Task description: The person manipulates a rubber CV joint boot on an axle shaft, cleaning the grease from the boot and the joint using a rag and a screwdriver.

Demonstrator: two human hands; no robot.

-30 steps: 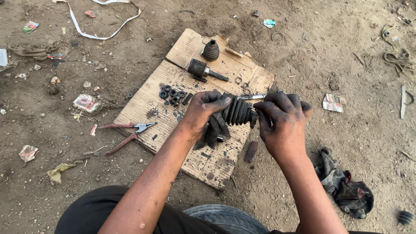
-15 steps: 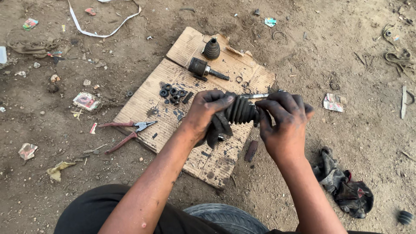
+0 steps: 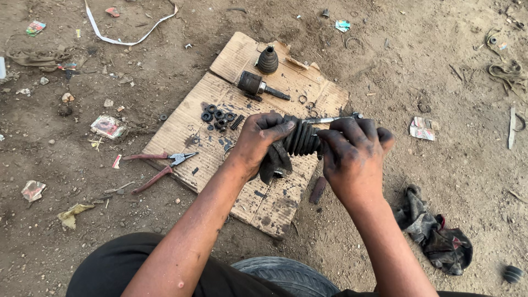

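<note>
Both of my greasy hands grip a black ribbed rubber boot [image 3: 301, 137] above a sheet of cardboard [image 3: 187, 126]. My left hand [image 3: 261, 137] wraps its wide end, where a dark flap hangs down. At the narrow end my right hand [image 3: 352, 151] closes around it, and a thin metal band [image 3: 330, 119] sticks out over the fingers. On the cardboard lie a second rubber boot [image 3: 267, 60], a metal joint with a short shaft [image 3: 258, 87], and several small black rings and a spring [image 3: 220, 118].
Red-handled pliers [image 3: 157, 165] lie open at the cardboard's left edge. A dirty rag [image 3: 437, 236] sits on the dirt at right. A tyre [image 3: 286, 275] is by my legs. A white strap [image 3: 126, 33], paper scraps and stones litter the ground.
My hands have shifted slightly on the boot and the thin metal band now shows above my right fingers. The view has drifted a little; nothing on the cardboard has moved.
</note>
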